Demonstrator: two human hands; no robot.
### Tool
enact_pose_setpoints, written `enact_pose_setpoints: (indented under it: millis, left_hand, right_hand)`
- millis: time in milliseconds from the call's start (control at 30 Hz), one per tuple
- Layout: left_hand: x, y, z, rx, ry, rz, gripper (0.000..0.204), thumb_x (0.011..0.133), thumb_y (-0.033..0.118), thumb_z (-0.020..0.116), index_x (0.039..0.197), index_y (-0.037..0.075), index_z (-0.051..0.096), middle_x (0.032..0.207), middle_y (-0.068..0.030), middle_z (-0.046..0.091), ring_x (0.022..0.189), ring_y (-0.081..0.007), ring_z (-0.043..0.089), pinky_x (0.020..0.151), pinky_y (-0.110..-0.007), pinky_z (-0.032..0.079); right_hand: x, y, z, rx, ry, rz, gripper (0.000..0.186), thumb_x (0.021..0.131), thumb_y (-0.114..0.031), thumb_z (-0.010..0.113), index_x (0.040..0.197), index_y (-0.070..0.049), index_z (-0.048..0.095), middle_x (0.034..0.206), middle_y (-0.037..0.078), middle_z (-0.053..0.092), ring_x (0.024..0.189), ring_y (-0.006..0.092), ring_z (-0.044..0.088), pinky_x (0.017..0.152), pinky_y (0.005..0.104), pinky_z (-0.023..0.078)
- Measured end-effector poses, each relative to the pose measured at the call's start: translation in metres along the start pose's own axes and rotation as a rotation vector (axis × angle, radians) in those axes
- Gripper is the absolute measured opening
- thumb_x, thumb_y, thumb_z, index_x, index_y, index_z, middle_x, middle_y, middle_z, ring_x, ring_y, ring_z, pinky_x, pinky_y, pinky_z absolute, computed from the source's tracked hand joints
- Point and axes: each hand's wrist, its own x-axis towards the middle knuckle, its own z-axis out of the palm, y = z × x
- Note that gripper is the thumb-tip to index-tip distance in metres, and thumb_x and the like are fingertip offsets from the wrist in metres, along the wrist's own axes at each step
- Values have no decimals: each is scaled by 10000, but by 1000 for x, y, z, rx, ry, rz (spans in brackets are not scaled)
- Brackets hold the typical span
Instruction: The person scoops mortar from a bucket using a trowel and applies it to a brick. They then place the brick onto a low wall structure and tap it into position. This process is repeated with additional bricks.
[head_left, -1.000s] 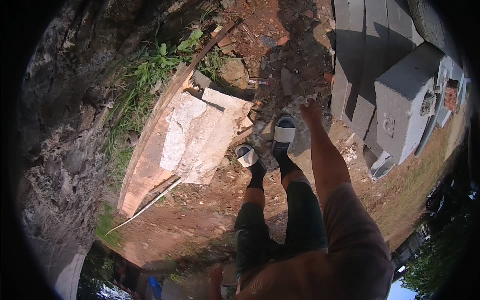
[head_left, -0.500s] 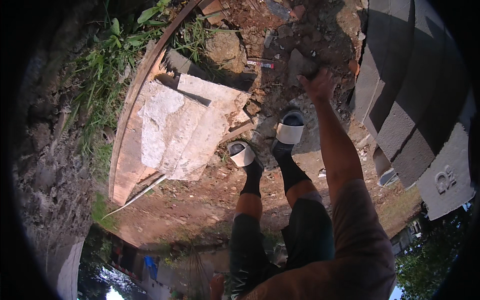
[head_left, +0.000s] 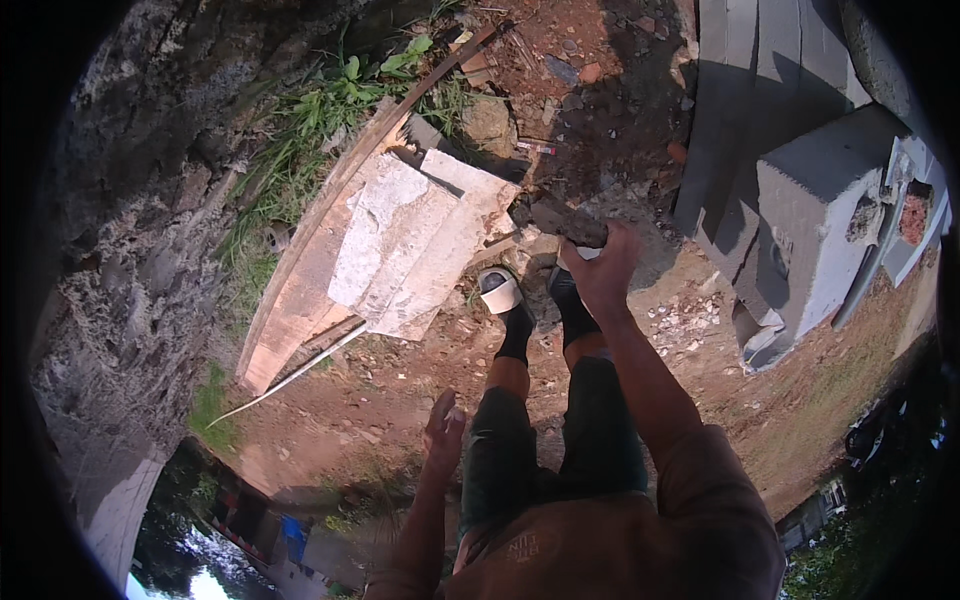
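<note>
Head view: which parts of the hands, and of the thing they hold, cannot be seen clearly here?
- Right hand: seen from the back; its palm and fingertips are hidden behind the dark flat chunk it grips.
- Dark flat chunk: its material is unclear; it lies in shade.
- Left hand: empty and open, but slightly blurred.
- Right sandal: hidden by the right hand; only the left sandal shows fully.
</note>
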Motion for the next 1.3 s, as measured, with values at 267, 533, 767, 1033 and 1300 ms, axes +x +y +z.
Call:
enact_pose_setpoints:
  millis: [267, 533, 767, 1033, 1300]
  left_hand:
    - [-14, 247, 44, -1267, -222, 248, 653, 884, 598, 355, 1306, 101, 386, 1230, -129, 507, 1090, -313, 525, 933, -469, 421]
    - [-72, 334, 55, -1203, -201, 208, 750, 809, 695, 402, 1315, 142, 400, 1295, -96, 471, 1165, -310, 464, 974, -510, 358]
    - [-79, 384, 114, -1129, -139, 152, 728, 804, 687, 434, 1314, 167, 415, 1288, -90, 476, 1167, -316, 454, 991, -521, 327]
    - [-72, 465, 175, -1306, -381, 228, 734, 808, 673, 451, 1292, 121, 432, 1246, -118, 509, 1130, -315, 495, 954, -490, 389]
    - [-72, 519, 193, -1455, -475, 313, 716, 810, 639, 490, 1256, 80, 457, 1203, -143, 534, 1099, -316, 525, 950, -480, 412]
  right_hand:
    - [-118, -195, -203, 132, -383, -612, 363, 697, -191, 715, 1012, -82, 571, 1041, 125, 514, 1008, 290, 477, 862, 421, 348]
    - [-28, -83, -372, -77, 517, -93, 451, 816, -262, 656, 1152, 8, 520, 1122, 242, 509, 1054, 379, 479, 891, 452, 377]
    - [91, 50, -395, -184, 170, 271, 471, 828, -352, 604, 1109, 18, 524, 1053, 233, 553, 976, 394, 526, 836, 449, 415]
    - [92, 44, -403, -33, 42, 191, 278, 849, -240, 554, 944, 13, 489, 748, 176, 548, 659, 351, 544, 619, 422, 431]
    - [67, -117, -521, 584, -200, -237, 316, 917, -334, 485, 890, -19, 504, 604, 94, 503, 507, 228, 500, 491, 353, 394]
